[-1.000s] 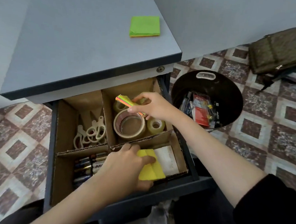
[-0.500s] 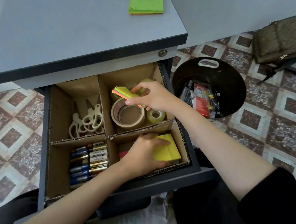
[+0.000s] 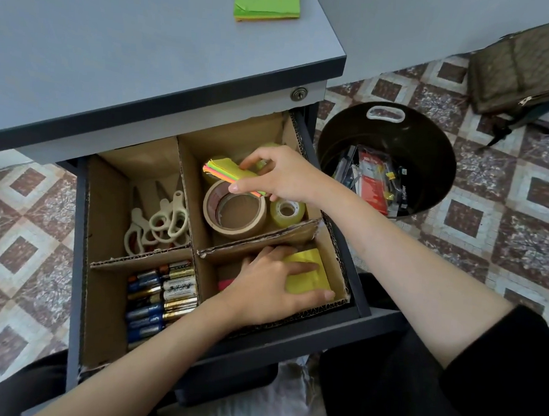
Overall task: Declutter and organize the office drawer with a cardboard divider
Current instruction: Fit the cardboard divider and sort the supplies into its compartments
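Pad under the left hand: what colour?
Yellow. The pad shows best in the head view.

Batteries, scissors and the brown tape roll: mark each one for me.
batteries (image 3: 178, 288), head view, a cell's body.
scissors (image 3: 136, 219), head view, cream handle.
brown tape roll (image 3: 236, 233), head view, near outer wall.
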The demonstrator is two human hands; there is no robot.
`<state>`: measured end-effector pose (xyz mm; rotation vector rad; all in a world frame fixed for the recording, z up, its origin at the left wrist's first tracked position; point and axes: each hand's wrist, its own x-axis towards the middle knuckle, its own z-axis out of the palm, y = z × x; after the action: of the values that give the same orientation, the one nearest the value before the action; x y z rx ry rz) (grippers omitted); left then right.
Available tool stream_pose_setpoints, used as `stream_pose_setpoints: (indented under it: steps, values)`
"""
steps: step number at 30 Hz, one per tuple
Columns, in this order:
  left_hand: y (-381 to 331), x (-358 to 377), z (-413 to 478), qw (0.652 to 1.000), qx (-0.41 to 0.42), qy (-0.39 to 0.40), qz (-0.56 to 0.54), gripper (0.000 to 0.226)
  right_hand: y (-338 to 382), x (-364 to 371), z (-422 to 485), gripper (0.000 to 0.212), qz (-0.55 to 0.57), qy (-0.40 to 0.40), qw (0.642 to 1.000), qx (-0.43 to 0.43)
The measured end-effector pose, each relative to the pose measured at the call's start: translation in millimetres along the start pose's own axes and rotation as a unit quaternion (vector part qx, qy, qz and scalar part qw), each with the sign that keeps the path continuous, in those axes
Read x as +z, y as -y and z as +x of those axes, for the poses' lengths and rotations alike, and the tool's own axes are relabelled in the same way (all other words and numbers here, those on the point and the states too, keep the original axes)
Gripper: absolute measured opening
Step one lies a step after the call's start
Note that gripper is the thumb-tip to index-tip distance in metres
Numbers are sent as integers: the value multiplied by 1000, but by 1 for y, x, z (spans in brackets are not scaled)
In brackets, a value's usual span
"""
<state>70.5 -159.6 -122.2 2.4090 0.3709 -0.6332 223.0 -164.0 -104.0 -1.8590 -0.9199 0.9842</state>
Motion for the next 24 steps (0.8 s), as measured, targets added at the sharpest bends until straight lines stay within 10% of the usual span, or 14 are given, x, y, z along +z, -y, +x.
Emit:
stream_pose_setpoints:
  steps: [10,19,24]
  values:
    - [8,6,-14,997,48,-56,19,48,3,-1,-12,59,20,9,1000,6]
    - [50,-1,-71,923,160,-346,59,30,9,-9,-43,56,17,-23,999,-20]
    - [71,2,-83,925,72,-373,18,63,8,-18,-84,52,-102,9,993,-65]
